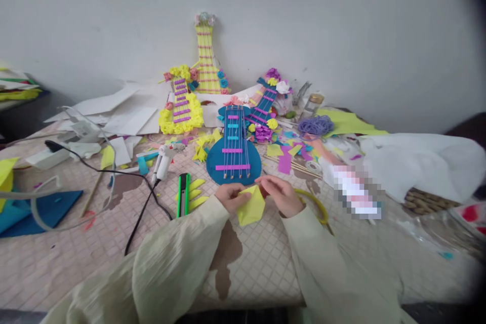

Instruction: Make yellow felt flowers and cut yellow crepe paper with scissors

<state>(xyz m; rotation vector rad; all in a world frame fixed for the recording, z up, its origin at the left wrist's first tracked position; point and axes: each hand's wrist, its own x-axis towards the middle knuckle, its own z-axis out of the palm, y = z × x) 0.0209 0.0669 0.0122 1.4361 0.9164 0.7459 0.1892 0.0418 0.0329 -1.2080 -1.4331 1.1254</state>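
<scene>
My left hand (230, 197) pinches a folded piece of yellow paper (251, 206) low over the table's front part. At the paper's upper right edge, the bent fingers of my right hand (280, 195) hold it close to the thumb. Just beyond both hands lies a blue paper guitar (234, 154) with purple and light-blue bars and thin strings. A green utility knife (183, 195) rests left of my left hand, beside several yellow paper strips (196, 194). Partly behind my right wrist is a yellow curved loop (317, 205).
A white glue gun (163, 162) with a black cord stands left of the guitar. More decorated guitars, including a tall yellow one (208, 58), lean at the wall. Purple yarn (316, 125), paper scraps (284, 162), white sheets (131, 121) and blue sheets (49, 215) cover the table. A pixelated patch hides something at right.
</scene>
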